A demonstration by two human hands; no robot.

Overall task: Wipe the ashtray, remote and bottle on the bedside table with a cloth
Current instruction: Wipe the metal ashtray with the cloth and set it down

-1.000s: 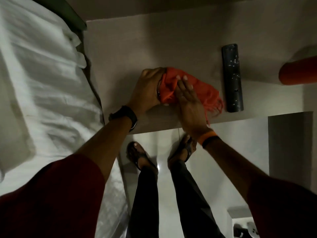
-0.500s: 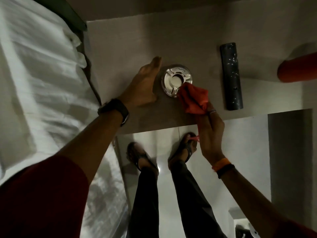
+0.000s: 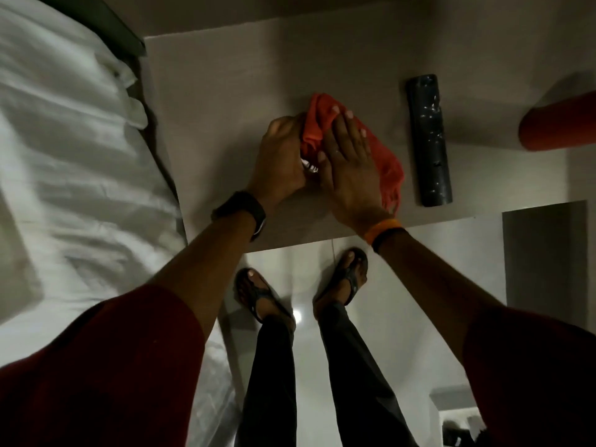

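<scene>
The orange cloth (image 3: 385,156) covers the metal ashtray (image 3: 309,166), of which only a shiny sliver shows between my hands. My left hand (image 3: 280,159) grips the ashtray's left side. My right hand (image 3: 348,156) lies flat on the cloth, pressing it onto the ashtray. The black remote (image 3: 427,140) lies on the bedside table (image 3: 219,91) just right of the cloth, apart from it. The red bottle (image 3: 561,124) lies at the right edge of the view, partly cut off.
A bed with white sheets (image 3: 74,156) runs along the table's left side. The table's front edge lies just below my wrists, with my sandalled feet (image 3: 348,275) on the pale floor beneath. A grey panel (image 3: 545,259) stands at lower right.
Half a second ago the ashtray lay uncovered with the cloth bunched beside it. Now my right hand has spread the cloth over it and my left hand has closed on its side.
</scene>
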